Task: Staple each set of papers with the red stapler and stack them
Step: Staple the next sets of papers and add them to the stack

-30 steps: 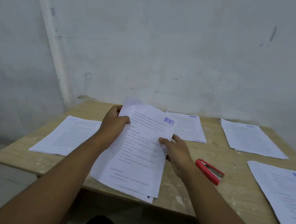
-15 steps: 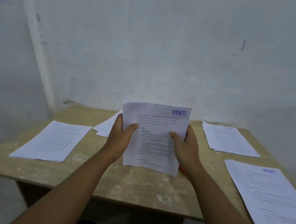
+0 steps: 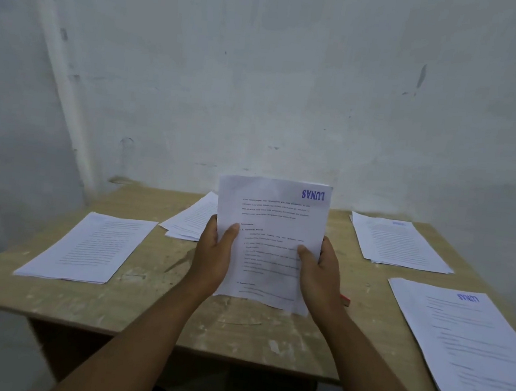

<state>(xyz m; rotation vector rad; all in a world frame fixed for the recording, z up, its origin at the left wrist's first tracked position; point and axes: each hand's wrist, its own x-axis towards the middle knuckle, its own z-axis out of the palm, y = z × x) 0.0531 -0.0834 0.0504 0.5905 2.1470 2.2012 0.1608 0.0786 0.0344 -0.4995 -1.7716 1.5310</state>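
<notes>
4 paper sets lie flat on the wooden surface (image 3: 236, 330): the left set (image 3: 85, 249), the back-middle set (image 3: 189, 220), the back-right set (image 3: 399, 243) and the near-right set (image 3: 469, 351). I hold a 5th, the held set (image 3: 274, 229), upright over the middle. My left hand (image 3: 211, 260) and right hand (image 3: 318, 278) are clamped on its 2 side edges, thumbs in front, the other fingers hidden behind. Only a sliver of the red stapler (image 3: 345, 299) shows on the surface, just beside my right wrist.
</notes>
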